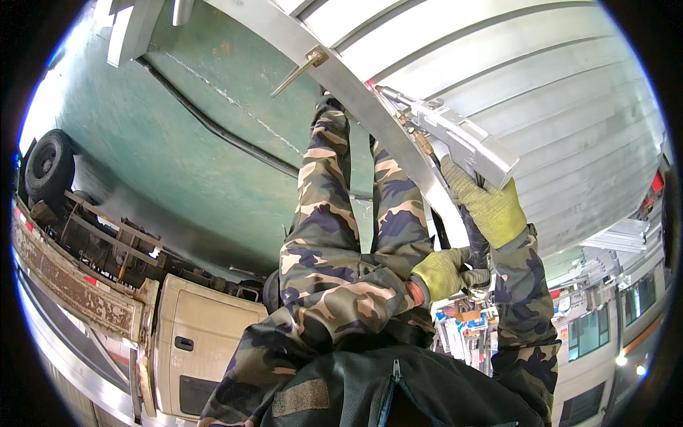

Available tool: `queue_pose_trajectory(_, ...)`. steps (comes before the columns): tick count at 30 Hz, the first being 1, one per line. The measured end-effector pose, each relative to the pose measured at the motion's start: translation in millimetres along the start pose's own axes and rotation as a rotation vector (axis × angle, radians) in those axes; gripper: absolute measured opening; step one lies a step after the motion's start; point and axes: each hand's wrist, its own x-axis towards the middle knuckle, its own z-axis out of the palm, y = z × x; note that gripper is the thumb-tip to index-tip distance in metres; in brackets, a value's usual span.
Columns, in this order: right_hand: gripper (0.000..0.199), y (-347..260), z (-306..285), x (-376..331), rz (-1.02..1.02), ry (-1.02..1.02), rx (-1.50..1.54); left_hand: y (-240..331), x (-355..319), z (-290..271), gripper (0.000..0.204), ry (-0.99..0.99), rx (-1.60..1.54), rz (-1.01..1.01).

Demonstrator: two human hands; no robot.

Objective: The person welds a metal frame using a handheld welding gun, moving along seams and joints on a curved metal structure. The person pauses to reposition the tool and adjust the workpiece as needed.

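Note:
My right hand (492,206), in a yellow-green work glove, is closed around the rear of a silver, boxy handheld welding gun (466,135). The gun's narrow nozzle points up and left, close to the metal rail, and a small red spot shows near its tip. Brass fittings (421,142) sit along its side. Lower down, my left hand (440,276), gloved alike, grips the black cable (475,238) that trails from the gun; its fingertips are partly hidden behind the cable. The curved-looking silver metal rail (388,117) runs past the nozzle.
Ribbed silver metal panels (541,92) fill the upper right. A pin-like metal piece (300,70) sticks out from the rail. A black hose (213,124) crosses the green floor (235,164). At left stands a beige truck (206,338) with a rusty bed and a spare wheel (50,165).

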Motion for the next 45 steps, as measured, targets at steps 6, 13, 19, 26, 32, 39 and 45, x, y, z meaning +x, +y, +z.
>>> queue_pose_trajectory(6, 0.042, -2.9, -3.5, 0.5, 0.054, -0.029, -0.008, 11.2, -6.7, -4.9, 0.049, -0.011, 0.047, -0.028)
queue_pose_trajectory(13, 0.051, 2.8, -11.8, -2.3, 0.046, -0.059, -0.056, -37.7, 14.2, 9.0, 0.052, 0.078, 0.072, 0.132)
queue_pose_trajectory(19, 0.04, -0.8, -11.5, -3.5, 0.045, -0.046, -0.017, -35.0, 15.1, 12.5, 0.049, 0.078, 0.036, 0.14)
queue_pose_trajectory(26, 0.052, 1.7, -13.1, -2.2, 0.01, -0.058, -0.056, -8.9, 3.4, 7.5, 0.049, 0.094, 0.133, 0.111)
queue_pose_trajectory(32, 0.052, -4.5, -4.5, 1.1, 0.018, -0.084, -0.083, -43.7, 15.4, 5.6, 0.046, 0.083, -0.054, 0.164)
queue_pose_trajectory(39, 0.053, -8.8, -2.0, 0.5, 0.019, -0.09, -0.142, -8.8, 4.6, -3.8, 0.048, 0.013, 0.154, 0.014)
queue_pose_trajectory(45, 0.053, -13.9, 2.9, 1.1, 0.022, -0.112, -0.163, 3.1, -3.7, -9.4, 0.044, -0.008, 0.012, -0.045)
